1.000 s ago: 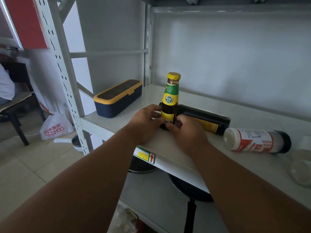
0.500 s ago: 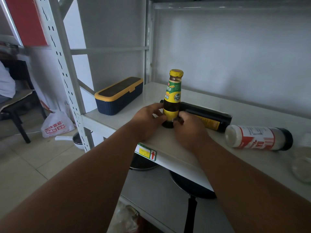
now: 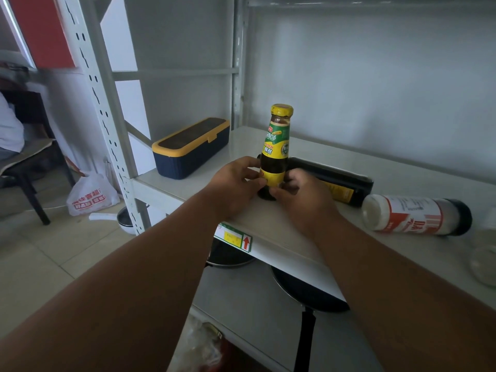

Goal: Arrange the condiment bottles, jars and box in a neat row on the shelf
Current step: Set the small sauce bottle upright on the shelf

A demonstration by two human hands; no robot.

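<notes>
Bottle [image 3: 276,154] turned, label shifted | glass, yellow cap | both hands grip base

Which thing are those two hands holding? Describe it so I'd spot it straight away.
Look at the white shelf, near its front edge. Both hands, left and right, grip the base of a dark sauce bottle. It alone stands upright, with a yellow cap and green-yellow label; the neighbouring bottles lie flat.

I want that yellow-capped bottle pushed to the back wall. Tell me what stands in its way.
The dark bottle lies on its side directly behind the yellow-capped bottle, which both hands, left and right, hold upright. It blocks a straight push back.
</notes>
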